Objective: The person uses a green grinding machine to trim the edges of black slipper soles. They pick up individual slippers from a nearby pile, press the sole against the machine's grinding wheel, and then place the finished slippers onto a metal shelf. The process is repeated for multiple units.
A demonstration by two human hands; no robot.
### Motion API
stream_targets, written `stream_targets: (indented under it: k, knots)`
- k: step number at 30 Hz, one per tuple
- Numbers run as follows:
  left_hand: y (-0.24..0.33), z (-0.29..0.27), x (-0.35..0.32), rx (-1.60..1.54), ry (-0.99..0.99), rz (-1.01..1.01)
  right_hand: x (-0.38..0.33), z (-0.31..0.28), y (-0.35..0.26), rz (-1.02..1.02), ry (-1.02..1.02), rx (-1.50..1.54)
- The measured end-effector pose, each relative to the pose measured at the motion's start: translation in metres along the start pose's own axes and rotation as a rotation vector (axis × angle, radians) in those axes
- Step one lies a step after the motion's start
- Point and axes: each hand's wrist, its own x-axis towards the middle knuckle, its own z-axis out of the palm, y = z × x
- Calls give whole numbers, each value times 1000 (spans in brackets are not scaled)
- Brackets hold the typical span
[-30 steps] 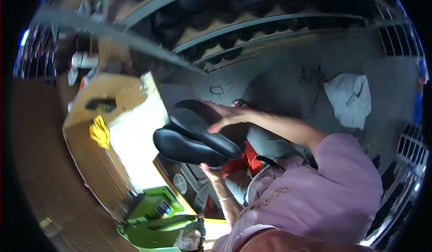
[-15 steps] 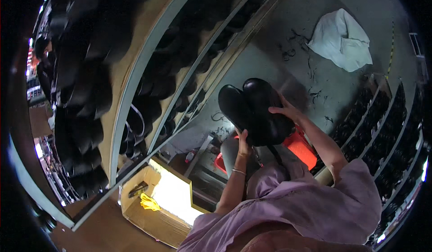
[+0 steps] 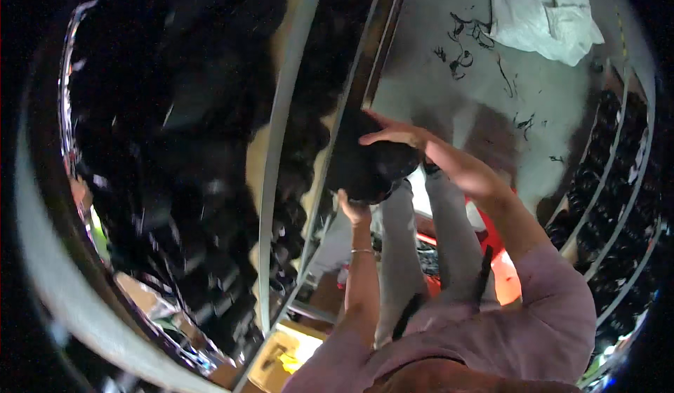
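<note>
A pair of dark, round-toed black shoes [image 3: 375, 168] is held between my two hands at the edge of the shelf rack on my left. My left hand [image 3: 354, 209] grips the near side of the pair from below. Over the far side lies my right hand [image 3: 399, 134], thumb and fingers round it. The pair is in shadow and partly merges with the dark shelf, so I cannot tell whether it rests on a board. Rows of black shoes [image 3: 168, 147] fill the rack.
Pale shelf edges [image 3: 281, 140] run along my left. A red container [image 3: 502, 274] stands by my legs, and a cardboard box [image 3: 270, 361] with something yellow is at lower left. A white sack [image 3: 544, 14] and black scraps lie on the floor. Another shoe rack [image 3: 611, 182] is on the right.
Both hands have carried the shoes left, from over the floor to the shelf edge. My body has turned and come closer to the left rack, and my legs now show upright.
</note>
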Motion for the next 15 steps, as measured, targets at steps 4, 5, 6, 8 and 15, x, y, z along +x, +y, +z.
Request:
stream_targets:
  k: [4,5,6,8,15]
  knots:
    - [27,-39,73,189,-3,224,92,13,-15,-270,-82,-197]
    - [32,-48,86,202,27,217,110,14,-24,-314,-111,-241]
    - [33,-44,100,177,54,176,125,9,-26,-339,-104,-273]
    - [44,-44,115,145,122,125,155,14,-25,-328,-93,-349]
    - [37,16,100,157,266,-147,153,-28,15,-196,257,-556]
